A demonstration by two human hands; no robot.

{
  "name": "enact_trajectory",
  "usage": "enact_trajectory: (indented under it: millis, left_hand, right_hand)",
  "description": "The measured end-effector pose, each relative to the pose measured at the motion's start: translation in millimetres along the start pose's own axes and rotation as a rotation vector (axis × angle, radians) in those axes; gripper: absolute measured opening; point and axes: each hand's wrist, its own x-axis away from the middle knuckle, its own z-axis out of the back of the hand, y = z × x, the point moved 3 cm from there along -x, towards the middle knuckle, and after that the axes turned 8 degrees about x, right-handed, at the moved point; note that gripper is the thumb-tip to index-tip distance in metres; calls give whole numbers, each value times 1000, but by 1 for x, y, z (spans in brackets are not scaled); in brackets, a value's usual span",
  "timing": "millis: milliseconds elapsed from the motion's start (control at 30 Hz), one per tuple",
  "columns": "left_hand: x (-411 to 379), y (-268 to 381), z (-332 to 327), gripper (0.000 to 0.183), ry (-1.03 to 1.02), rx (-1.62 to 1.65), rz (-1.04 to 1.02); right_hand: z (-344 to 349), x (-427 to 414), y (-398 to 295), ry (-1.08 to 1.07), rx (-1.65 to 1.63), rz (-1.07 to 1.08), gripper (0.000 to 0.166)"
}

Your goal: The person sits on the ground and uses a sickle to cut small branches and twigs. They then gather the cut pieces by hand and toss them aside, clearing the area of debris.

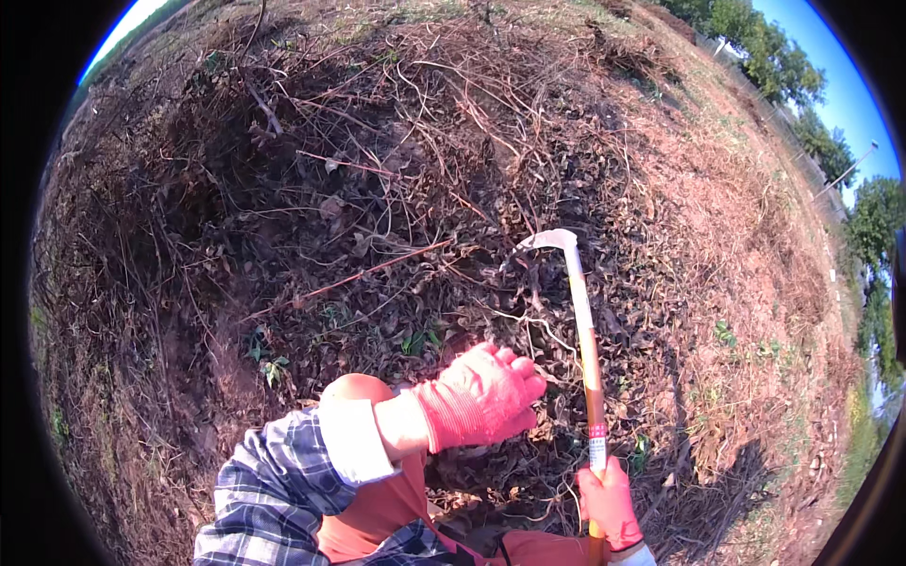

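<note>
My left hand (485,397), in a red-pink knit work glove, hangs over the dry leaves in front of my knee, its fingers curled; whether something is inside them cannot be told. At the lower right, my right hand (610,502), gloved alike, is closed around the wooden handle of a sickle (589,354). The sickle stands nearly upright in the picture, with its curved metal blade (548,240) pointing left over the withered vines. A label with writing wraps the handle just above my right hand. Brown dead leaves and stems (396,283) spread beneath both hands.
A tangle of dry vines (481,92) lies ahead, with a reddish cut stem (375,269) across the leaves. Small green plants (274,369) grow at the left. Drier, paler ground (736,233) slopes along the right, with trees (771,64) and a fence beyond it.
</note>
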Motion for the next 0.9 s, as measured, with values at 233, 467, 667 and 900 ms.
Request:
enact_trajectory:
  millis: [233,467,667,900]
  left_hand:
    - [-16,-68,-6,36,153,-418,49]
    - [-32,-88,-10,35,11,-207,464]
    - [-19,-101,-7,37,-94,39,500]
    - [-21,-81,-10,36,-348,39,467]
  right_hand:
    - [17,173,150,-76,-123,-131,22]
    - [2,119,94,-35,-1085,-9,13]
    - [-18,-19,134,97,-944,-143,20]
    - [-96,-114,63,197,-234,506,24]
